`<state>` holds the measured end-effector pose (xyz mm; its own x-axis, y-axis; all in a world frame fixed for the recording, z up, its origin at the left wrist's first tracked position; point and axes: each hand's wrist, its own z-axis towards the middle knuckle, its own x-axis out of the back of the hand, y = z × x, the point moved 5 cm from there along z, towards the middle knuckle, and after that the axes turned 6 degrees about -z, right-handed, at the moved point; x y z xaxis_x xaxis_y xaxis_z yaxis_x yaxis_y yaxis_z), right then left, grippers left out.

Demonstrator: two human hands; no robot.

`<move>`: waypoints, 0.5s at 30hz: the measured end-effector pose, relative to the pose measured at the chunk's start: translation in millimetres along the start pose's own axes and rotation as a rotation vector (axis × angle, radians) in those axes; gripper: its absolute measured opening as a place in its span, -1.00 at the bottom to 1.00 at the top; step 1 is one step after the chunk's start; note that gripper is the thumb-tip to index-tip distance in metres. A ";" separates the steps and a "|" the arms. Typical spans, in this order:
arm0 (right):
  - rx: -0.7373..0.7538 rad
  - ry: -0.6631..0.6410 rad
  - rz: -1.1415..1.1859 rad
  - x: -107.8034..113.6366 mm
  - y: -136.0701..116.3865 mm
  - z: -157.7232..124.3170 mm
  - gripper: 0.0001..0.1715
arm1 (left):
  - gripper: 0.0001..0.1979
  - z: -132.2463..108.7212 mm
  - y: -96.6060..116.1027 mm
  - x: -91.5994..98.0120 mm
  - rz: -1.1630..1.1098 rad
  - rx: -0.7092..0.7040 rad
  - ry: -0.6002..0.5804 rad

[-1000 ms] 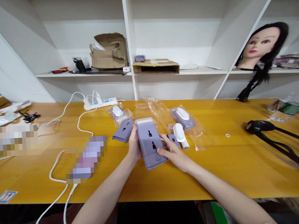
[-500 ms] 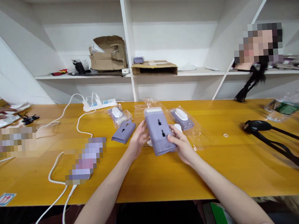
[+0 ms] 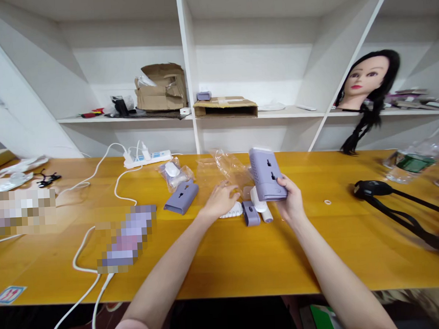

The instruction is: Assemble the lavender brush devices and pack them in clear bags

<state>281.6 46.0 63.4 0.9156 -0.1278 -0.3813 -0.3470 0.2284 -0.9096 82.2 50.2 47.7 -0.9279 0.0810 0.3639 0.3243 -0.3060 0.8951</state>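
My right hand (image 3: 290, 200) grips a purple plastic case (image 3: 267, 176) by its lower end. This case has a white top end and two black keyhole slots in its face, and it is held tilted above the table. My left hand (image 3: 221, 201) is open, palm down, with nothing visible in its fingers. Close to it are a coiled white strip (image 3: 232, 210), a small purple block (image 3: 250, 214) and a white rounded part (image 3: 258, 200). Left of that hand lies a purple slotted shell (image 3: 181, 197). Behind is a clear plastic bag (image 3: 229, 166).
A bagged purple-and-white part (image 3: 172, 171) lies near a white power strip (image 3: 149, 159). At left is a phone (image 3: 129, 235) on a white cable. Black straps (image 3: 398, 204) and a clear bottle (image 3: 412, 161) stand right. A mannequin head (image 3: 369, 80) sits on the shelf.
The purple case has moved right and up in my right hand. My left hand has let go of it and come down over the small parts, which are now uncovered.
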 end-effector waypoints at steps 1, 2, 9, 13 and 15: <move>0.003 -0.015 -0.002 -0.8 0.7 0.1 -0.73 | -0.70 7.0 3.1 -7.4 0.033 -0.019 -0.031; 0.011 -0.027 -0.005 -1.4 0.9 0.2 -0.74 | -0.67 13.9 5.0 -14.2 0.043 -0.030 -0.058; -0.023 -0.001 0.052 3.4 5.8 4.0 -0.71 | -0.71 41.9 -6.6 -39.5 0.231 -0.011 -0.094; -0.026 0.005 0.055 5.9 7.4 6.3 -0.74 | -0.67 40.5 -12.1 -42.1 0.316 -0.032 -0.063; -0.025 0.006 0.063 6.1 7.5 6.6 -0.74 | -0.58 38.1 -10.6 -42.6 0.361 -0.069 -0.052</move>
<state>286.0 53.4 55.3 0.8905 -0.1197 -0.4389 -0.4090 0.2117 -0.8876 125.3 86.2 32.6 -0.7450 0.0039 0.6670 0.6141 -0.3864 0.6881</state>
